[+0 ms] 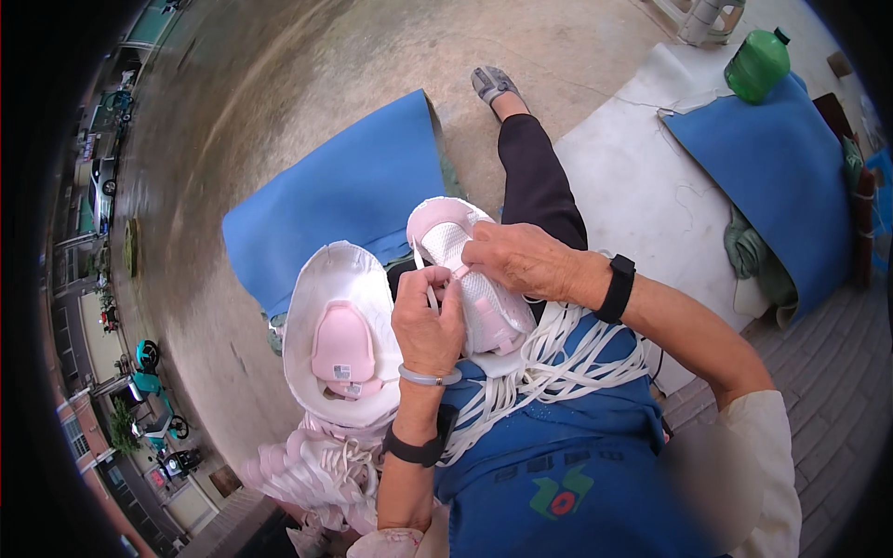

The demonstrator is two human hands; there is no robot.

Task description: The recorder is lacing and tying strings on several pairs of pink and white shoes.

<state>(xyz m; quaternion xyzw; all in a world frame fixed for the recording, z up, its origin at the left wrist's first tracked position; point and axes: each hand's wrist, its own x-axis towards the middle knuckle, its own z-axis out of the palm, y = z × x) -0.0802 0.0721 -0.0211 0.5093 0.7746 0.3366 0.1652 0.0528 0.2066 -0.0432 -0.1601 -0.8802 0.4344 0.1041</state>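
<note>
A pink and white shoe upper (pixel 488 316) lies over my lap with its toe pointing away. My left hand (pixel 428 321) is closed at its left edge, thumb and finger pinching a white shoelace (pixel 419 265) that runs up beside the toe. Bent over the upper from the right, my right hand (pixel 521 260) pinches its middle, close to a small pink loop (pixel 460 272); whether lace is also between those fingertips is hidden. A bundle of loose white laces (pixel 558 358) drapes across my blue apron (pixel 558 437), just below the upper.
To the left stands a white tub-like holder (pixel 302 298) with pink padded pieces (pixel 342 344) inside. Below it, more pink and white uppers (pixel 321 465) are piled. Blue sheets (pixel 344 177) cover things ahead and at right, where a green bottle (pixel 758 67) stands.
</note>
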